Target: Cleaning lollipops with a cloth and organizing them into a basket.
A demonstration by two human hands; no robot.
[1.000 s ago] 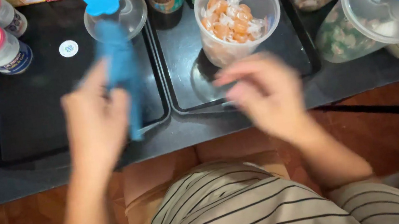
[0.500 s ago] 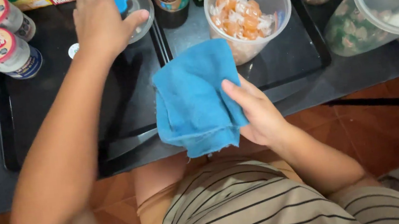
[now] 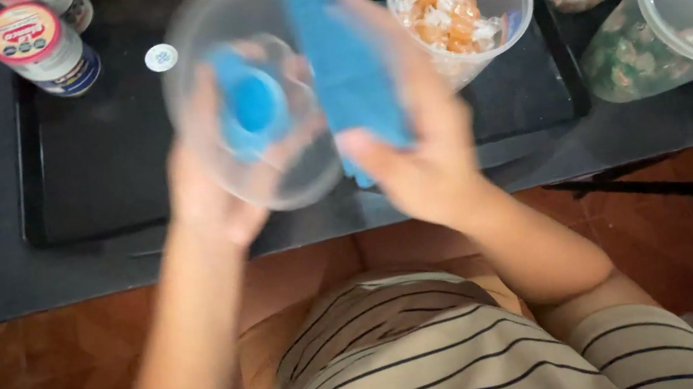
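Note:
My left hand (image 3: 211,185) holds a clear round plastic lid (image 3: 248,91) with a blue knob in its middle, raised above the left black tray (image 3: 81,211). My right hand (image 3: 411,141) grips a blue cloth (image 3: 341,52) that hangs folded right beside the lid, touching or nearly touching its edge. Both hands are blurred by motion. Behind the cloth an open clear jar of wrapped orange and white candies (image 3: 460,10) stands on the right black tray (image 3: 530,99).
Two small tins with red-and-white lids (image 3: 42,47) stand at the back left, a small white disc (image 3: 160,58) near them. Lidded clear jars of sweets (image 3: 662,19) sit at the right. The dark counter's front edge runs above my lap.
My left hand took the clear lid off the back of the tray and brought it toward me. My right hand lifted the blue cloth up beside the lid.

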